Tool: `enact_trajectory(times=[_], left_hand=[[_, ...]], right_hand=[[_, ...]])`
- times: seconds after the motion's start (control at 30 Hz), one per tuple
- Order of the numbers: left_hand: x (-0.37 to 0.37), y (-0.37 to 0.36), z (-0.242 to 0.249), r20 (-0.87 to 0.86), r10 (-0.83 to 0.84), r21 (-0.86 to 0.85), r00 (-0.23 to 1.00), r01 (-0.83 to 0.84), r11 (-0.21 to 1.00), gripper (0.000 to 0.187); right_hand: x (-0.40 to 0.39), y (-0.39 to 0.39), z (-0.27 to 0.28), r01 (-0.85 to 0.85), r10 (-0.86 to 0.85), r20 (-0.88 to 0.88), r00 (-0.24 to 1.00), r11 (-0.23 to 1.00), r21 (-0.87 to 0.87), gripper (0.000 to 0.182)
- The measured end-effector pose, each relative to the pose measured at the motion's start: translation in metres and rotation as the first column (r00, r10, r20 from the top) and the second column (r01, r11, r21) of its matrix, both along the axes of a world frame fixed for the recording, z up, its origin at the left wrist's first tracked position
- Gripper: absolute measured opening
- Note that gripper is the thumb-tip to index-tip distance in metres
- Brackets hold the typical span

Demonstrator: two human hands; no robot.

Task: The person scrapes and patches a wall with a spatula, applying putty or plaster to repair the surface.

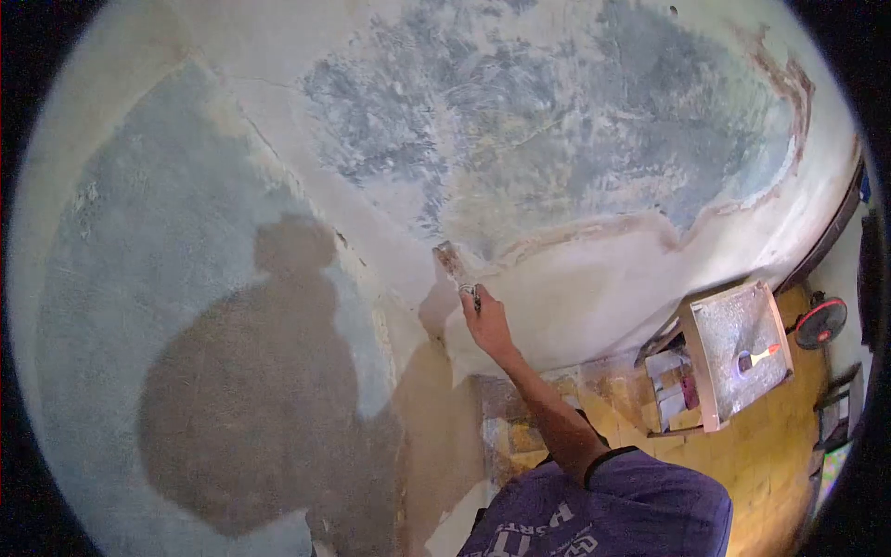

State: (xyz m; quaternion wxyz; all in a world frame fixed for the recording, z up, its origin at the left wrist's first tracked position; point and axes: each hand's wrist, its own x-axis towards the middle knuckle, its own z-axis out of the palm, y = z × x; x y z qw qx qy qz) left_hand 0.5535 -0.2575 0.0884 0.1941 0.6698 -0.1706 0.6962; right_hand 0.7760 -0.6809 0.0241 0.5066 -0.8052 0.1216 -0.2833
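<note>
My right hand (488,325) is closed around the handle of a putty knife (449,260), with the arm stretched out from a purple sleeve. The knife's wide blade, smeared with pale and brownish material, lies right at the wall (418,237). Just above the blade is the lower edge of a blue-grey patch (557,139) streaked with white. Brownish, rough borders run along this patch's lower and right sides. My left hand is out of view.
A table (733,390) with a shiny top stands at right, bearing a tool with an orange handle (767,355). Behind it is a black and red fan (820,323). Yellowish floor tiles (742,464) lie below. My shadow covers the left wall (260,399).
</note>
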Motion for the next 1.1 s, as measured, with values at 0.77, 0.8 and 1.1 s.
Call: enact_trajectory(times=[0.77,0.8,1.1], left_hand=[[0.005,-0.009,-0.003,-0.019,0.009,-0.003,1.0,-0.009,1.0,0.025],[0.005,-0.01,-0.003,-0.012,0.013,-0.007,1.0,-0.013,1.0,0.025],[-0.001,-0.011,-0.008,0.012,0.031,-0.036,0.999,-0.031,0.999,0.024]], right_hand=[[0.002,0.021,-0.009,0.084,-0.109,0.124,0.986,0.977,0.194,0.04],[-0.002,0.017,-0.013,0.095,-0.125,0.143,0.982,0.976,0.197,0.041],[0.014,0.003,0.006,0.006,-0.015,0.051,0.999,0.986,0.166,0.042]])
